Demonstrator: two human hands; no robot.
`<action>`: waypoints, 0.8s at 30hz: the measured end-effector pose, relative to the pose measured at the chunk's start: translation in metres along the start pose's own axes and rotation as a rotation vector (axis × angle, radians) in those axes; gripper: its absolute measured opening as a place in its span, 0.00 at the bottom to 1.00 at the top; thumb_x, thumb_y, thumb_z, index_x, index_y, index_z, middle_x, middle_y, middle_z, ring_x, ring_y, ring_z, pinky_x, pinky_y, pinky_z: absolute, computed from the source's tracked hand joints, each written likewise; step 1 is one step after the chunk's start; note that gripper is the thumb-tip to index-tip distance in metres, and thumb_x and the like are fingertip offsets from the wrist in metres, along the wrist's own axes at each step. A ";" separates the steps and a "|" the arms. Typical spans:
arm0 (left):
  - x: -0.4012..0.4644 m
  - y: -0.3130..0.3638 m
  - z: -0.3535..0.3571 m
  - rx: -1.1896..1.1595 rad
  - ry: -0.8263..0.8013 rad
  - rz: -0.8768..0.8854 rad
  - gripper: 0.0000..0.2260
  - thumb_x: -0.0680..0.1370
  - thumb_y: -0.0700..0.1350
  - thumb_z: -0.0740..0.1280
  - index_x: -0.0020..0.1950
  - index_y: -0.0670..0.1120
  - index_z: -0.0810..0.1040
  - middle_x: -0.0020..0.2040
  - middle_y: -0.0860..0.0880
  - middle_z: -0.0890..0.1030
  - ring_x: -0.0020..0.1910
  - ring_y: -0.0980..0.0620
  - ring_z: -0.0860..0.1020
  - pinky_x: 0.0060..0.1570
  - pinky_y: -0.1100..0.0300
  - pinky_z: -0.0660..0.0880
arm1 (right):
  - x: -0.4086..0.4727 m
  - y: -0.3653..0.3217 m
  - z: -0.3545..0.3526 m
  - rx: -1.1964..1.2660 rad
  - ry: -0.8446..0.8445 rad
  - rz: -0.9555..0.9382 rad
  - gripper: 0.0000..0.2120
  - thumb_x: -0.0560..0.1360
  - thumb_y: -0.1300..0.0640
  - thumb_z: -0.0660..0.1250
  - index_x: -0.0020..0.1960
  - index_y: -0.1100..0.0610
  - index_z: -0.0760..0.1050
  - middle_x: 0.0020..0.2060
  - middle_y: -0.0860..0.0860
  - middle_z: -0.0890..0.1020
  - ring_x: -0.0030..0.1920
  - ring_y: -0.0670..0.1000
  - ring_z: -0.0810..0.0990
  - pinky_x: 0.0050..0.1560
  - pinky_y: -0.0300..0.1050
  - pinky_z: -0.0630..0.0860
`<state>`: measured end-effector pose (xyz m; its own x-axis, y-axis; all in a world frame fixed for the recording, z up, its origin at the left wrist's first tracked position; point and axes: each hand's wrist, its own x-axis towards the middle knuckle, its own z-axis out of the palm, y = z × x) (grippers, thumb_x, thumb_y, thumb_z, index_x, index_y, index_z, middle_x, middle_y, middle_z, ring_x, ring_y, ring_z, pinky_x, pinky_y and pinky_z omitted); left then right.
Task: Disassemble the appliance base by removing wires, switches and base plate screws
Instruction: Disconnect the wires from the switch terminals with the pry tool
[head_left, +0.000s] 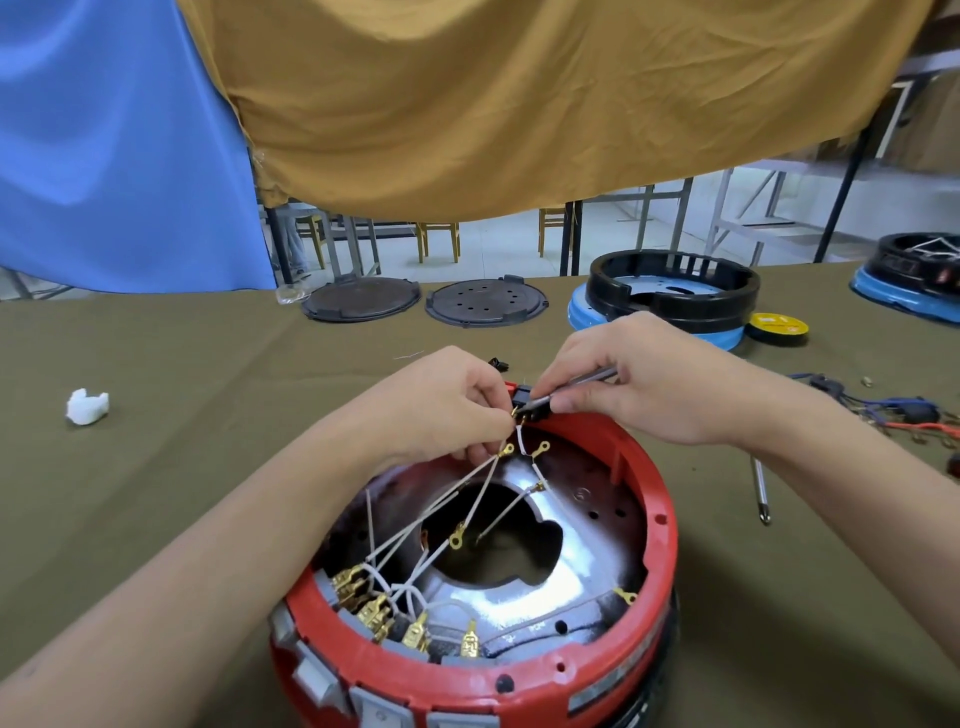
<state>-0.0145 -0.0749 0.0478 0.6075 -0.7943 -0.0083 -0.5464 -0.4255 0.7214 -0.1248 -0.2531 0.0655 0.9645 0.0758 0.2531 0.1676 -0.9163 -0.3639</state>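
A round red appliance base (644, 525) lies upside down in front of me, its silver inner plate (587, 551) exposed. White wires (447, 512) with brass ring and spade terminals cross its opening. Grey switches (363, 592) line the near rim. At the far rim sits a small black switch (530, 405). My left hand (447, 405) pinches the white wires right beside that switch. My right hand (639, 379) grips a thin metal tool (576, 387) whose tip meets the black switch.
A screwdriver (761, 491) lies right of the base. Loose coloured wires (883, 410) sit at the right edge. Behind are two dark round plates (485, 302), a black ring on a blue base (675, 299), yellow tape (776, 327) and a white wad (87, 406) at left.
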 end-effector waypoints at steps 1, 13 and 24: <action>0.000 0.000 0.000 -0.001 -0.001 -0.003 0.08 0.75 0.36 0.66 0.38 0.46 0.80 0.28 0.51 0.82 0.28 0.58 0.80 0.28 0.67 0.73 | -0.002 0.001 0.000 0.000 0.009 0.004 0.08 0.78 0.55 0.70 0.55 0.47 0.85 0.47 0.37 0.83 0.52 0.39 0.80 0.56 0.38 0.75; 0.000 -0.001 -0.001 -0.108 0.089 -0.056 0.05 0.72 0.44 0.67 0.36 0.46 0.79 0.29 0.51 0.81 0.28 0.55 0.79 0.30 0.64 0.75 | -0.016 -0.001 0.021 -0.049 0.265 0.031 0.10 0.82 0.52 0.61 0.61 0.49 0.77 0.46 0.42 0.83 0.50 0.45 0.79 0.54 0.46 0.74; -0.003 0.018 -0.018 -1.007 0.369 0.101 0.04 0.79 0.38 0.66 0.44 0.42 0.77 0.39 0.45 0.85 0.38 0.47 0.85 0.36 0.61 0.80 | -0.015 -0.025 0.022 0.675 0.495 0.137 0.10 0.74 0.43 0.67 0.41 0.47 0.68 0.28 0.42 0.66 0.27 0.44 0.64 0.31 0.40 0.66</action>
<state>-0.0156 -0.0724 0.0732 0.8147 -0.5542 0.1708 0.0199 0.3210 0.9469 -0.1385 -0.2226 0.0508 0.8107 -0.3436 0.4740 0.2940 -0.4612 -0.8372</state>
